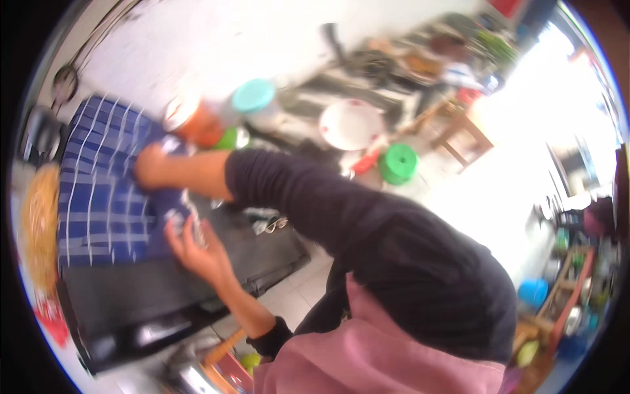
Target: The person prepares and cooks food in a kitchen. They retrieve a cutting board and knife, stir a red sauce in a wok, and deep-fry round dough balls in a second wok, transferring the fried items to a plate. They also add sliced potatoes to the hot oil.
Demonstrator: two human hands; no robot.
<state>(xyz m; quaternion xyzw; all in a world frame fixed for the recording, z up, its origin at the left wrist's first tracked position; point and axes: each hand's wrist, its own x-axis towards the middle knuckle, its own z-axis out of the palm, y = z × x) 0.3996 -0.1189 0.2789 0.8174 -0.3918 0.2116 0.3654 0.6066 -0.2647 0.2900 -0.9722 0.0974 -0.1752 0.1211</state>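
- Head view, tilted and motion-blurred: 2 bare hands work on a blue checked cloth (98, 190) that lies over the left part of a dark flat surface (170, 282).
- The right hand (152, 166), on a long black sleeve (308, 197) reaching across the picture, rests on the cloth's upper right part; its fingers look curled against the fabric, though blur hides whether they pinch it.
- The left hand (197, 248) comes up from the lower edge, palm showing and fingers spread, touching the cloth's right edge where a pale fringe or fold hangs.
- Just beyond the right hand stand an orange jar (197, 121) and a container with a teal lid (254, 97), close together.
- A white round plate (351, 123) lies further right, with a green round stool or tub (398, 163) near it on the pale floor.
- A yellowish woven item (41, 223) sits at the cloth's left edge.
- A pink garment (380, 354) fills the lower middle.
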